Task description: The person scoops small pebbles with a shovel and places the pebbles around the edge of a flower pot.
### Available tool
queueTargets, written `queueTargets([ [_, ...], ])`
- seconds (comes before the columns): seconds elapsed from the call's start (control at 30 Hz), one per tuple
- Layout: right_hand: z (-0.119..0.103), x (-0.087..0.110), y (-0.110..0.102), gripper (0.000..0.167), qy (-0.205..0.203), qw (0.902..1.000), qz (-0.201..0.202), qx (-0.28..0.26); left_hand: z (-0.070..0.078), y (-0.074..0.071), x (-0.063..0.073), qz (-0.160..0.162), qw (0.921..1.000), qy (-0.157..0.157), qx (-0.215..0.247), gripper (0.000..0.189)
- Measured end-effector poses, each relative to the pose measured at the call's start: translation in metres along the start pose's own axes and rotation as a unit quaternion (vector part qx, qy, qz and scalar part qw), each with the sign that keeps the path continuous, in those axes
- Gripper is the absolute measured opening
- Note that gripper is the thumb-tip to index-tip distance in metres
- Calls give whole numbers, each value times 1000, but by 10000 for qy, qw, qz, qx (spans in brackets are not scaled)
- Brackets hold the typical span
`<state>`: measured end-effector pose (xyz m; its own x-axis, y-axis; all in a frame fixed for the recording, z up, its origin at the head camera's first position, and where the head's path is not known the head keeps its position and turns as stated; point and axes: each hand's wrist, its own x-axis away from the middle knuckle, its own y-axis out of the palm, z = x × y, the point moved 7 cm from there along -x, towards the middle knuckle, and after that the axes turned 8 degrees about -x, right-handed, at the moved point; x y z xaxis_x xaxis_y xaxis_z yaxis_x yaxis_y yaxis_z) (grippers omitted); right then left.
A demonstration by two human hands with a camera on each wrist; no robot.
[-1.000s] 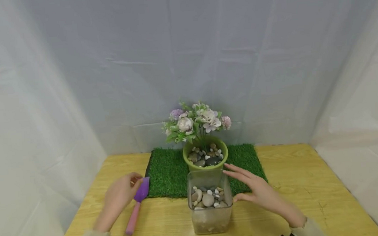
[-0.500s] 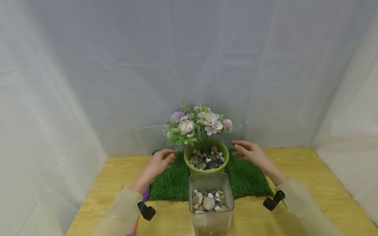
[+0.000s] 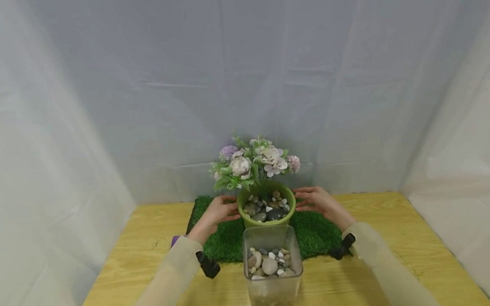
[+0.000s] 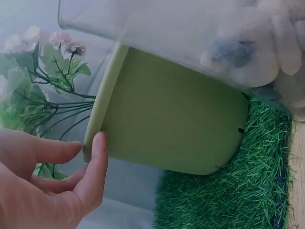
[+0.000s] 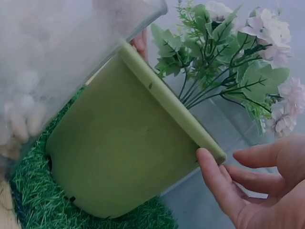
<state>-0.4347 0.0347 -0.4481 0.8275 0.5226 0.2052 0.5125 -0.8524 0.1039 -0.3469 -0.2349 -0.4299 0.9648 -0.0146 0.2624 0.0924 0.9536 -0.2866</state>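
Note:
A green flowerpot [image 3: 268,221] holds artificial flowers [image 3: 254,161] and several pebbles, and it stands upright on a mat of artificial grass [image 3: 223,244]. My left hand [image 3: 219,210] is at the pot's left rim. In the left wrist view, one fingertip [image 4: 99,138] touches the rim's outer side and the thumb is close to its edge. On the right side is my right hand [image 3: 316,201]. A finger [image 5: 207,160] of it touches below the rim in the right wrist view, while its thumb is slightly apart from the pot.
A clear plastic container [image 3: 274,295] with several pebbles stands directly in front of the pot. Part of a purple trowel [image 3: 175,240] shows beside my left sleeve. Grey-white sheeting [image 3: 256,76] hangs behind the wooden table [image 3: 121,270].
My left hand has moved from beside the trowel to the pot's left rim. My right hand has gone from the container's side to the right rim. The pot stays in place.

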Motion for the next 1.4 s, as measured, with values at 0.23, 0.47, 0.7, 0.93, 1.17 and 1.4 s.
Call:
queueTargets([
  [0.23, -5, -5, 0, 48, 279, 9992, -37, -282, 2, -2, -6, -397, 9959, -45, 814, 50],
  [0.47, -11, -11, 5, 46, 220, 9996, -109, 149, 2, -5, -7, 49, 9965, -367, 747, 46],
  [0.7, -27, -7, 22, 47, 153, 9991, -308, 238, 12, -20, 6, 358, 9983, -390, 263, 46],
  [0.93, -62, -9, 50, 46, -18, 9974, -620, 359, 30, -50, 20, 603, 9982, -73, 1, 47],
  [1.17, -80, -20, 78, 47, 87, 9955, -812, 489, 41, -77, 35, 756, 9970, 167, -27, 48],
  [1.4, -86, -33, 107, 47, 122, 9938, -915, 626, 40, -104, 49, 857, 9960, 82, -258, 51],
])
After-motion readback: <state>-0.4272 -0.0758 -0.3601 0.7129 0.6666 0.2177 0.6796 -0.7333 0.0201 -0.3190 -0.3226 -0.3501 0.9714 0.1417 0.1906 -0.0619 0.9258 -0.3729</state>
